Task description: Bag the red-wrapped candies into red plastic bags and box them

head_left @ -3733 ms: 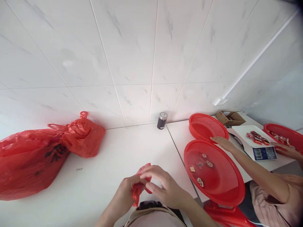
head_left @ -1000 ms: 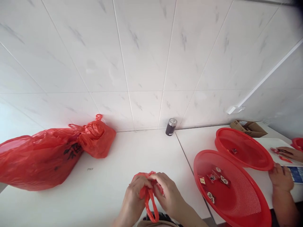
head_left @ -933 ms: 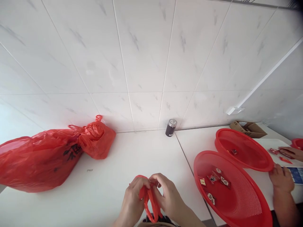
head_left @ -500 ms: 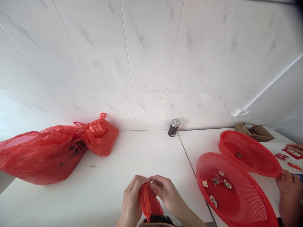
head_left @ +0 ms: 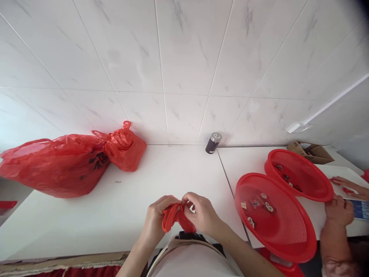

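A crumpled red plastic bag is held up between my two hands, close to my body above the front of the white table. My left hand has its fingers closed around the bag's left part. With thumb and forefinger, my right hand pinches the bag near its gathered middle, the fingertips meeting those of the left. What lies inside the bag, if anything, cannot be made out.
Large and small tied red bags lie back left. A dark flask stands by the wall. On the right are two red baskets with small packets, a cardboard box and another person's hands.
The bag's loose strips are now bunched in my left hand and opened wider. My view has tilted down. In the far basket more packets show, and the other person's hands have shifted.
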A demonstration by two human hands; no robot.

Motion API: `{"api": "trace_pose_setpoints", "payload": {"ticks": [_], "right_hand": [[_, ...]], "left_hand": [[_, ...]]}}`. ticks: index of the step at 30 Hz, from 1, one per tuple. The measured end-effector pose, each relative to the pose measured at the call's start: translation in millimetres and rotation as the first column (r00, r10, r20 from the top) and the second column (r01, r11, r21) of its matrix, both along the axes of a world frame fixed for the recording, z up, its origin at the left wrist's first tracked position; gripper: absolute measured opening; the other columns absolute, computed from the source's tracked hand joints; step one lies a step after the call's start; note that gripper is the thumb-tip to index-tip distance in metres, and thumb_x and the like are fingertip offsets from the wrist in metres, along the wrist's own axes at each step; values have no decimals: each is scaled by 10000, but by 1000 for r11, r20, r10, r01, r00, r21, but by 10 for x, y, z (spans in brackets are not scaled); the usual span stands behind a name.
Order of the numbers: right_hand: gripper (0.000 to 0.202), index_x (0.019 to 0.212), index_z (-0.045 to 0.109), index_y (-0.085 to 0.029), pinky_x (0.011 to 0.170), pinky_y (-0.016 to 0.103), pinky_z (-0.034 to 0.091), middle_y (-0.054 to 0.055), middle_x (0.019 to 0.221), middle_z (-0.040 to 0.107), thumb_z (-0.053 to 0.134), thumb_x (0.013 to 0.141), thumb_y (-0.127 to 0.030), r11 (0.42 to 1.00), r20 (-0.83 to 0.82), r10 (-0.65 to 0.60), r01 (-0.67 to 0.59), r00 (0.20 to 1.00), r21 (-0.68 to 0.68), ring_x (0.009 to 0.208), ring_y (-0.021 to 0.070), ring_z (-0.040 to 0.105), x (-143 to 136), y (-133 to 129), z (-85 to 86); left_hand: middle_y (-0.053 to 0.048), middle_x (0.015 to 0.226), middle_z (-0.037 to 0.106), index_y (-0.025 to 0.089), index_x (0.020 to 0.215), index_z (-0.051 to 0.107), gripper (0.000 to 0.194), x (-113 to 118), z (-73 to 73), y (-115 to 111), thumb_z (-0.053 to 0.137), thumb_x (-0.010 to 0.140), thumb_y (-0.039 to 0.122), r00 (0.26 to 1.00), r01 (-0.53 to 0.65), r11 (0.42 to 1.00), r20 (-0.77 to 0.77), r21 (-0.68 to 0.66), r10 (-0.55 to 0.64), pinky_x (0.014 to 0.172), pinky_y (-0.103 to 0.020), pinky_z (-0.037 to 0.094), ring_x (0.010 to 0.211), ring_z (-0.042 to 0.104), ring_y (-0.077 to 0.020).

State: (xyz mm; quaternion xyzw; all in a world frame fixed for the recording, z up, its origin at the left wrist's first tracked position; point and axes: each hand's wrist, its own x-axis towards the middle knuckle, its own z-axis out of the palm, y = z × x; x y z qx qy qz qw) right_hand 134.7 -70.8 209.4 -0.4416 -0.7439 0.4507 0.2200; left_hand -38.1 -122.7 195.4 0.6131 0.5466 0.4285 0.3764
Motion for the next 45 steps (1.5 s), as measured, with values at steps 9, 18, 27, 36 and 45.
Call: {"api": "trace_pose_setpoints", "payload": {"ticks": [9, 18, 27, 36, 45], "right_hand": [[121, 807, 584, -213, 599, 229, 403, -10, 797, 655, 472, 811, -164, 979, 117, 30, -53, 993, 196, 703, 122, 585, 22, 17, -53], [152, 758, 518, -190, 606, 264, 285, 12, 735, 623, 491, 707, -49, 778, 465, -2, -291, 885, 557, 664, 135, 529, 55, 174, -725], [110, 834, 519, -230, 543, 207, 272, -57, 746, 636, 467, 800, -140, 942, 273, 128, -203, 954, 267, 568, 86, 484, -95, 153, -627], [104, 889, 521, -239, 667, 224, 424, -13, 853, 677, 435, 840, -204, 993, 82, 43, -51, 996, 110, 748, 129, 639, 43, 89, -729], [62, 817, 488, -235, 592, 242, 379, -23, 719, 627, 435, 829, -265, 996, 164, -73, 82, 984, -45, 628, 148, 574, 585, -55, -1066]], "left_hand": [[-50, 979, 709, 219, 989, 695, 280, 23, -35, -26, 509, 803, 125, 998, -3, 1000, -58, -7, 2, 687, -254, 514, 810, 663, -163], [-24, 782, 725, 188, 854, 692, 210, -49, -225, -201, 552, 897, 338, 978, -156, 984, -150, -91, 141, 636, -236, 495, 673, 642, -150], [-67, 1289, 607, 292, 1226, 580, 411, -155, -277, -191, 626, 818, 264, 919, -85, 995, -382, 49, 98, 931, -368, 499, 1163, 573, -239], [18, 923, 728, 300, 992, 657, 210, -590, -563, -73, 504, 869, 376, 852, -317, 896, -509, -310, 125, 712, -238, 449, 818, 658, -172], [-94, 825, 713, 205, 1036, 645, 389, -1830, -691, -381, 497, 828, 498, 568, -772, 565, -715, -291, 408, 678, -352, 450, 800, 653, -307]]}}
